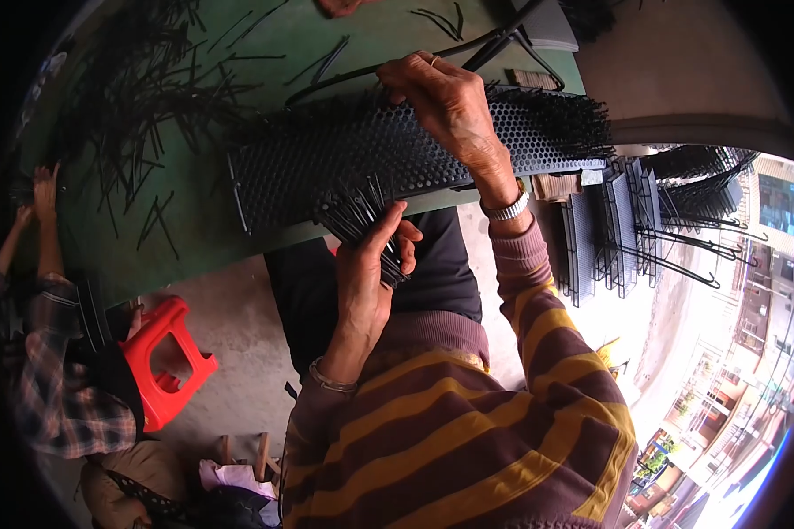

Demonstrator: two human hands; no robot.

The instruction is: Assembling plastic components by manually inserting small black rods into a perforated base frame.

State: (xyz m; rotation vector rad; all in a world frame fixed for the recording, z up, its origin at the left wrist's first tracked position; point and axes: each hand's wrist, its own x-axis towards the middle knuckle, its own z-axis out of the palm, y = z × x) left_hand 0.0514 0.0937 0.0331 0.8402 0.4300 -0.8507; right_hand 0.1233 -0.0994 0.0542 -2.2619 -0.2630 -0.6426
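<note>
My left hand (368, 269) is closed round a bundle of thin black rods (348, 214) with small pale tips, held at the near edge of a black perforated rack (304, 167). My right hand (450, 101) is over the rack's far side, its fingers pinched together and pointing left. What it pinches, if anything, is hidden behind the fingers. Black rods (563, 123) stand densely in the holes at the rack's right end, while the holes in the middle and left show bare. A bent black metal frame (370, 75) runs along the rack's far side.
Loose black rods (141, 106) lie heaped across the green table (212, 260) at left. Several similar racks (622, 220) with hooked wires stand at right. A person in a plaid shirt (79, 397) works at the table's left, near a red stool (168, 361).
</note>
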